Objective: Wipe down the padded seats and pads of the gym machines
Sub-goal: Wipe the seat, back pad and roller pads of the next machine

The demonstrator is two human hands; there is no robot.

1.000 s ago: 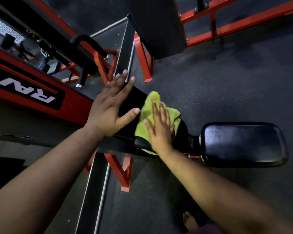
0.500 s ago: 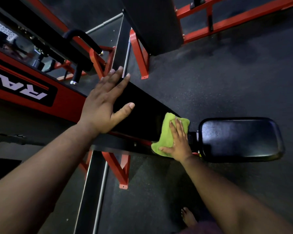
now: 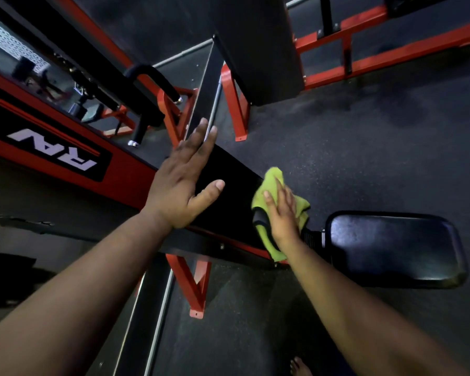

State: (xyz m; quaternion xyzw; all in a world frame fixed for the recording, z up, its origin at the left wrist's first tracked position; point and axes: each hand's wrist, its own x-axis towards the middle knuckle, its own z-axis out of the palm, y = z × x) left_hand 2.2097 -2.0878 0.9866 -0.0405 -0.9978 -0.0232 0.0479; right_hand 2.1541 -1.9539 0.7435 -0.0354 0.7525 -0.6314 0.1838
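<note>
A long black back pad (image 3: 234,191) runs across the middle of the view. My left hand (image 3: 182,185) rests flat on its left part, fingers straight and thumb spread. At the pad's right end my right hand (image 3: 281,215) presses a yellow-green cloth (image 3: 272,177) onto the padding with straight fingers; the cloth drapes over the pad's edge. Just right of it, a separate black padded seat (image 3: 394,245) sits with a small gap and a bracket between the two pads.
The machine's red frame with a white logo (image 3: 52,147) stands at the left, with a black curved handle (image 3: 147,77) behind it. Red support legs (image 3: 193,283) reach the dark rubber floor (image 3: 364,145). A bare foot (image 3: 300,366) shows at the bottom.
My right hand slid the cloth from the middle of the back pad down to its right end, then shifted it up to the far edge there. My left hand stayed flat.
</note>
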